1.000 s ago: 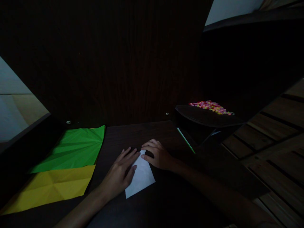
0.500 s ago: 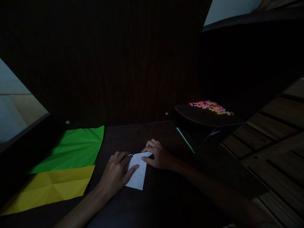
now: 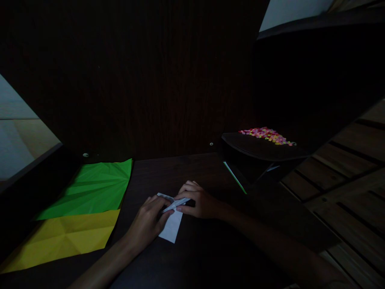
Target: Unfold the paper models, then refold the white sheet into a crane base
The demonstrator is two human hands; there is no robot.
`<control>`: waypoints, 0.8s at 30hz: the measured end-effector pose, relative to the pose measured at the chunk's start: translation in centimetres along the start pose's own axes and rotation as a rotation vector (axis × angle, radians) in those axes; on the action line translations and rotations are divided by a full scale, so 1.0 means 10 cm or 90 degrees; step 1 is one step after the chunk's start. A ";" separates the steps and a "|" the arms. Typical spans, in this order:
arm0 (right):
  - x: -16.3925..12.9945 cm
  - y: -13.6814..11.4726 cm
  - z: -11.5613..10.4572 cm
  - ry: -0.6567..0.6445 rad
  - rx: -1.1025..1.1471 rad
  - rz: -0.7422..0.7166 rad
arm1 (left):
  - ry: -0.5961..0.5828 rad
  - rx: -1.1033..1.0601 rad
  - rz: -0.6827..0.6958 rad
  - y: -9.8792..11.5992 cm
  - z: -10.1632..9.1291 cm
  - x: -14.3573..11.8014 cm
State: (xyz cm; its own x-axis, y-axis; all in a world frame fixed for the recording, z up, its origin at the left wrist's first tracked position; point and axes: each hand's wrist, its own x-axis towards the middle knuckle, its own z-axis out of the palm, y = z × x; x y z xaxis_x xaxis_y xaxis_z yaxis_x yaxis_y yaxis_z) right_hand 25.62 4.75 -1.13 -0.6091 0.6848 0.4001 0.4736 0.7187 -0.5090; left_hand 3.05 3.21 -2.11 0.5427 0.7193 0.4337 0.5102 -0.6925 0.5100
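Observation:
A folded white sheet of paper (image 3: pixel 171 229) lies on the dark wooden surface, with a flap raised across its middle. My left hand (image 3: pixel 148 218) pinches the left end of that flap between thumb and fingers. At the flap's right end, my right hand (image 3: pixel 197 200) has thumb and fingertips closed on the paper. One corner of the paper shows beyond the left fingers, near the top.
Creased green paper (image 3: pixel 96 186) and yellow paper (image 3: pixel 64 237) lie at the left. A thin green-and-white strip (image 3: pixel 234 177) is to the right. Small colourful pieces (image 3: pixel 267 135) are heaped on a curved dark shelf (image 3: pixel 255 146). A dark panel (image 3: pixel 150 80) rises behind.
The paper's upper part, flat before, now stands up as a narrow flap between both hands. My right hand has shifted slightly nearer, and both hands have closed on the flap.

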 end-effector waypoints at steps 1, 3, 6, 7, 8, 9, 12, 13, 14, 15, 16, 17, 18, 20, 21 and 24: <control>0.00 0.00 0.01 0.001 0.004 -0.009 | 0.004 -0.014 0.007 0.01 0.00 0.00; 0.00 0.00 0.03 0.008 0.009 -0.024 | 0.010 -0.031 0.020 0.02 0.00 0.01; -0.01 0.01 0.06 0.023 0.003 -0.045 | 0.010 -0.033 0.034 0.04 0.00 0.01; -0.01 0.01 0.07 0.026 -0.001 -0.049 | 0.008 -0.029 0.040 0.04 0.00 0.01; -0.01 0.01 0.07 0.026 -0.004 -0.052 | 0.007 -0.025 0.047 0.04 0.00 0.01; -0.01 0.00 0.07 0.025 -0.007 -0.055 | 0.006 -0.021 0.054 0.04 0.00 0.01; -0.01 0.00 0.07 0.021 -0.013 -0.055 | 0.011 -0.015 0.067 0.04 0.00 0.02; -0.01 0.00 0.07 0.022 -0.018 -0.056 | 0.014 -0.017 0.069 0.04 0.00 0.02; -0.01 0.01 0.06 0.022 -0.025 -0.057 | 0.016 -0.020 0.070 0.04 0.00 0.02; -0.02 0.02 0.06 0.019 -0.034 -0.057 | 0.020 -0.023 0.073 0.04 0.00 0.02; -0.02 0.03 0.06 0.016 -0.044 -0.058 | 0.025 -0.027 0.079 0.04 0.00 0.02; -0.03 0.04 0.06 0.011 -0.053 -0.060 | 0.029 -0.030 0.082 0.04 0.00 0.02; -0.03 0.06 0.06 0.005 -0.059 -0.064 | 0.030 -0.033 0.083 0.04 0.00 0.02; -0.04 0.09 0.06 -0.006 -0.063 -0.071 | 0.026 -0.041 0.081 0.04 0.00 0.02; -0.04 0.10 0.06 -0.008 -0.062 -0.077 | 0.021 -0.047 0.077 0.04 0.00 0.02; -0.04 0.11 0.07 -0.011 -0.074 -0.091 | 0.007 -0.056 0.070 0.04 0.00 0.02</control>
State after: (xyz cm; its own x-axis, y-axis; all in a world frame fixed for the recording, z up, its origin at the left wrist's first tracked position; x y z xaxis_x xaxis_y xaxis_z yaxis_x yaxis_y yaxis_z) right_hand 25.93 5.21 -2.40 -0.6859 0.5728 0.4488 0.4506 0.8187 -0.3560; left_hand 3.38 3.06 -1.81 0.5840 0.6407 0.4984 0.3881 -0.7597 0.5218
